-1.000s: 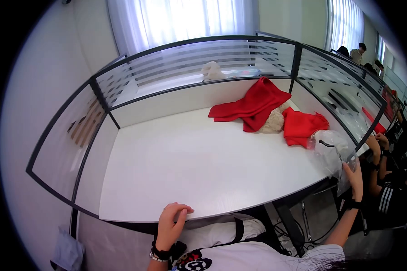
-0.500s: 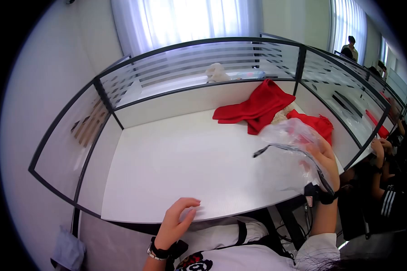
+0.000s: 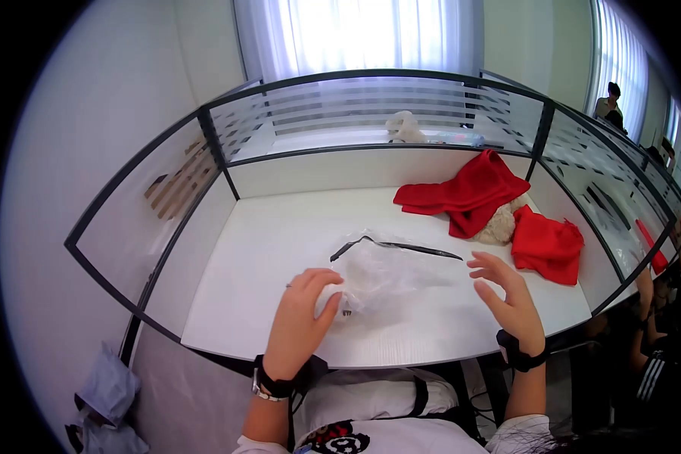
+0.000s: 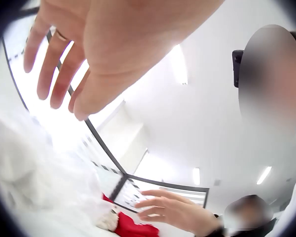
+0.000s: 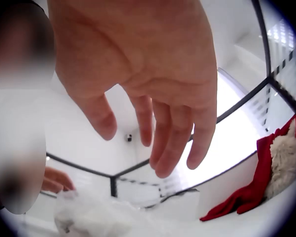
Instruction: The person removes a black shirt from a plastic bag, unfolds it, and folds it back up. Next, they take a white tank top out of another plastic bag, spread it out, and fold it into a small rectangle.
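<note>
A clear plastic bag [image 3: 382, 284] with something pale in it lies on the white table, in front of my body. Along its far side runs a thin black strip [image 3: 424, 248]. My left hand [image 3: 301, 321] is at the bag's left edge with relaxed fingers; in the left wrist view the bag spreads below those fingers. To the right of the bag hovers my right hand [image 3: 513, 299], fingers spread and nothing in them. The right wrist view shows its fingers [image 5: 170, 143] pointing loosely down, apart from the bag.
At the table's back right lies a red cloth [image 3: 469, 189] over a cream fluffy thing [image 3: 498, 227]. Beside it is a second red cloth [image 3: 548, 246] with a fringe. Low partitions with dark frames [image 3: 546, 140] enclose the table [image 3: 257, 303]. Other people are at the far right.
My right hand carried the plastic bag from the table's right edge to the middle and let go of it. My left hand moved forward from the front edge to the bag.
</note>
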Demonstrator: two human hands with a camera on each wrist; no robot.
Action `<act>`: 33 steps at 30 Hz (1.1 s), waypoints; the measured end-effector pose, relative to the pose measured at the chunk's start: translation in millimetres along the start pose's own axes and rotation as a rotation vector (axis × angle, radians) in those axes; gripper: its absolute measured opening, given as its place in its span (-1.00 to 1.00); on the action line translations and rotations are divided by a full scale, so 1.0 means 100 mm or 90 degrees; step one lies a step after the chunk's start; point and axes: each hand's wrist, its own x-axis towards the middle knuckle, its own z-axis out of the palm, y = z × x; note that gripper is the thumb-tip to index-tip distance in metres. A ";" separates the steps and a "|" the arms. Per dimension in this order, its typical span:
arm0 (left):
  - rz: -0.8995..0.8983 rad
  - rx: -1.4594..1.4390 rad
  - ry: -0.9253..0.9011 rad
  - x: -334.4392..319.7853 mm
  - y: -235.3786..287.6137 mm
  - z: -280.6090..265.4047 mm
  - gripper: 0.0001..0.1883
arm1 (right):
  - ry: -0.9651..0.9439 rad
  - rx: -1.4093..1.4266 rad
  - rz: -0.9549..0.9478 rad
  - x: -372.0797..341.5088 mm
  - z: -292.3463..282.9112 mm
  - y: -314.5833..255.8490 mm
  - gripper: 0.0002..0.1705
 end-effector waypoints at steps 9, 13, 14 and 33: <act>-0.023 0.125 -0.094 -0.09 -0.20 -0.09 -0.48 | -0.117 -0.160 -0.177 0.46 0.36 -0.42 -0.73; 0.052 0.110 -0.177 -0.16 -0.31 0.06 -0.40 | -0.152 -0.169 -0.285 0.94 0.71 -0.41 -0.78; 0.056 0.069 -0.224 -0.16 -0.34 0.08 -0.42 | -0.180 -0.154 -0.309 1.07 0.82 -0.37 -0.77; -0.140 0.267 0.206 -0.34 -1.03 -0.86 -0.70 | 0.108 0.162 -0.166 1.89 1.32 -0.22 -0.80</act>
